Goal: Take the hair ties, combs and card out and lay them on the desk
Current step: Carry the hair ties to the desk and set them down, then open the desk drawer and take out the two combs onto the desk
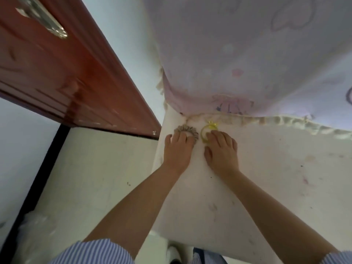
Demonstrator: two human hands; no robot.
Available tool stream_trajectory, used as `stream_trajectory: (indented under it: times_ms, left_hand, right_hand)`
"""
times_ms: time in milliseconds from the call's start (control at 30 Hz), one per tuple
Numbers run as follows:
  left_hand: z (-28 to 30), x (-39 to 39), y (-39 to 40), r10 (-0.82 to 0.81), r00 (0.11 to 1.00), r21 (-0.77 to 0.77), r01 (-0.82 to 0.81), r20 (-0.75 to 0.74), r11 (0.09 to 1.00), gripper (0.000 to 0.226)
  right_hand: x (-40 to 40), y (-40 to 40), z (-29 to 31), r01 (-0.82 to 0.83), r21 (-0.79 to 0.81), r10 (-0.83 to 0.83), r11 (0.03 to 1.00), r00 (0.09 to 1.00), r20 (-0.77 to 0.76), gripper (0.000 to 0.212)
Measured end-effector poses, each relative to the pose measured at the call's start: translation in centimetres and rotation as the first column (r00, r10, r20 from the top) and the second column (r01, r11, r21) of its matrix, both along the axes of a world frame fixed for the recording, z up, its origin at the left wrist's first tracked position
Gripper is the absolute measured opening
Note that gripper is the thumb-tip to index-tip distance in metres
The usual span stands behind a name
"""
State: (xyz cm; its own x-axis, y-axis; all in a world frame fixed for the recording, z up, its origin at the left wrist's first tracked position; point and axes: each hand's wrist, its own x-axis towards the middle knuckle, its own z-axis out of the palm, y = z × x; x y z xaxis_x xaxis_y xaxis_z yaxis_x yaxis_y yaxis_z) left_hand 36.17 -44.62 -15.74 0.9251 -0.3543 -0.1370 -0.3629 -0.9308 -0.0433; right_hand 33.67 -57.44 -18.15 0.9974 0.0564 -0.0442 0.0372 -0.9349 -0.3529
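- desk (266, 178): white top, pink cloth (247, 54) draped over its far part.
- left hand (178, 149) lies flat, fingers together on the beige hair tie (185, 130); we release gently.
- right hand (222, 151) presses the yellow hair tie (204, 135) down; we keep both ties apart.

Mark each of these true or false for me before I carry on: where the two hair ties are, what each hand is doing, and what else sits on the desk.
1. The grey scrunchie lies under the left hand. True.
2. The yellow hair tie lies left of the scrunchie. False: it lies right of it, at the right hand.
3. Both ties lie on the white desk. True.
4. A comb lies beside the ties. False: no comb shows.
5. A pink cloth covers the desk's far part. True.
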Motion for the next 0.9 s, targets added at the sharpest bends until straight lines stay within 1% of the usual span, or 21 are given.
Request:
stream_trajectory:
  times_ms: [33,67,100,167,233,300,367,500,600,700,733,800,900]
  left_hand:
    - [-0.1,-0.1,0.2,0.010,1.000,-0.049,-0.009,0.020,0.999,0.019]
    - [-0.2,-0.4,0.4,0.029,0.999,-0.087,-0.027,0.025,0.996,0.021]
    - [-0.4,-0.8,0.5,0.032,0.999,-0.132,-0.032,-0.002,0.991,0.025]
    - [-0.9,-2.3,0.7,0.036,0.997,-0.209,-0.048,-0.061,0.977,0.038]
    - [-1.2,-4.6,1.1,0.008,0.994,-0.171,-0.026,-0.105,0.985,0.047]
    - [-1.5,-7.4,1.5,-0.042,0.990,-0.129,0.024,-0.137,0.991,0.052]
    - [-1.8,-10.3,1.3,-0.103,0.978,-0.103,0.085,-0.183,0.991,0.056]
    - [-2.5,-15.2,-2.9,-0.232,0.949,-0.169,0.198,-0.215,0.966,0.060]
    - [-3.0,-18.6,-8.3,-0.317,0.916,-0.192,0.274,-0.248,0.942,0.060]
    - [-3.2,-21.2,-14.1,-0.349,0.908,-0.212,0.303,-0.232,0.929,0.059]
    - [-3.2,-22.0,-16.1,-0.343,0.913,-0.233,0.292,-0.222,0.928,0.059]
    - [-3.3,-23.7,-20.5,-0.313,0.925,-0.264,0.254,-0.214,0.930,0.058]
    - [-3.8,-25.8,-27.1,-0.283,0.936,-0.293,0.216,-0.209,0.931,0.057]
  right_hand:
    - [0.1,-0.1,0.0,0.003,0.017,-0.003,1.000,1.000,0.009,0.039]
    - [0.1,-0.1,0.0,0.008,0.038,-0.009,0.999,1.000,0.021,0.035]
    - [0.0,-0.1,0.0,0.014,0.069,-0.016,0.997,0.999,0.030,0.030]
    - [-0.8,-0.4,-0.2,0.017,0.136,-0.020,0.991,1.000,0.019,0.036]
    - [-2.8,-1.4,-0.3,0.011,0.165,-0.018,0.986,0.999,0.039,0.043]
    - [-6.6,-3.1,-0.4,0.056,0.110,-0.058,0.992,0.998,0.018,0.049]
    - [-11.3,-5.3,-1.0,0.131,0.026,-0.130,0.991,0.991,-0.042,0.055]
    - [-19.8,-10.8,-2.0,0.276,-0.153,-0.297,0.949,0.945,-0.136,0.067]
    - [-24.0,-14.7,-1.6,0.313,-0.181,-0.339,0.932,0.930,-0.138,0.068]
    - [-27.6,-18.5,-1.1,0.361,-0.172,-0.383,0.917,0.916,-0.117,0.083]
    - [-28.6,-19.8,-1.1,0.378,-0.152,-0.395,0.913,0.913,-0.099,0.084]
    - [-30.5,-22.7,-1.3,0.430,-0.104,-0.437,0.897,0.898,-0.052,0.075]
    - [-33.4,-27.4,-1.9,0.507,-0.040,-0.503,0.861,0.861,0.076,0.050]
